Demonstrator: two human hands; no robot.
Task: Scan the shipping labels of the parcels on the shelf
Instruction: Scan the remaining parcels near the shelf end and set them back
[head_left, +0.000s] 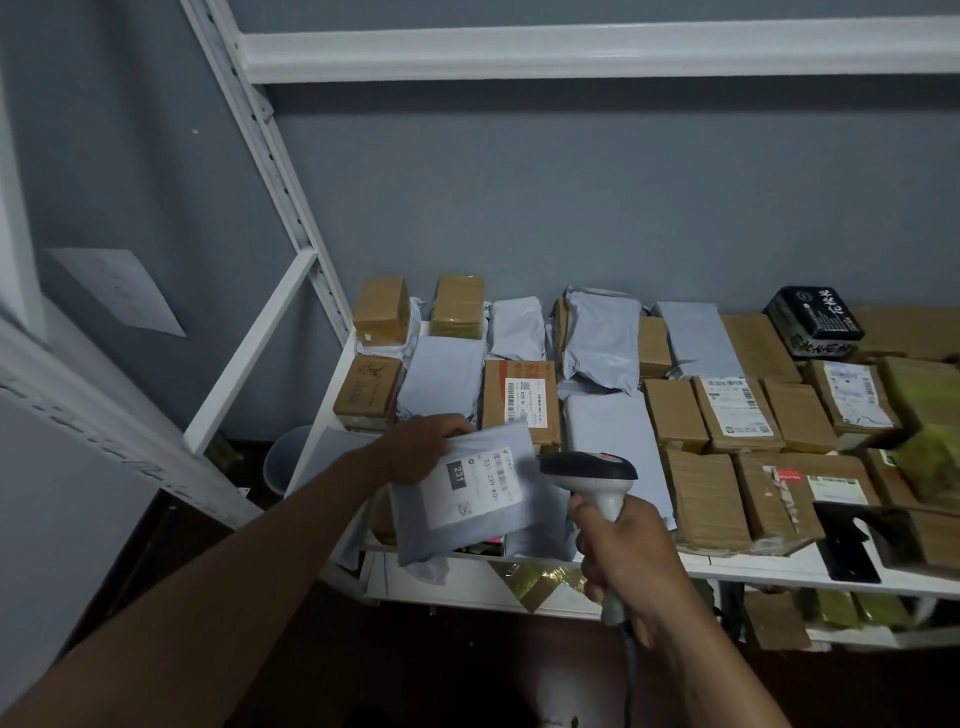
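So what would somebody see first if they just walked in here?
Probably the grey mailer bag held up front and centre by the left hand, its white label facing up. Just to its right, the right hand grips a scanner. Behind them, brown boxes and more grey bags crowd the white shelf.

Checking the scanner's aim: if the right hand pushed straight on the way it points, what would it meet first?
Probably the grey mailer held by the left hand; the right hand points its barcode scanner toward its label, though depth is unclear.
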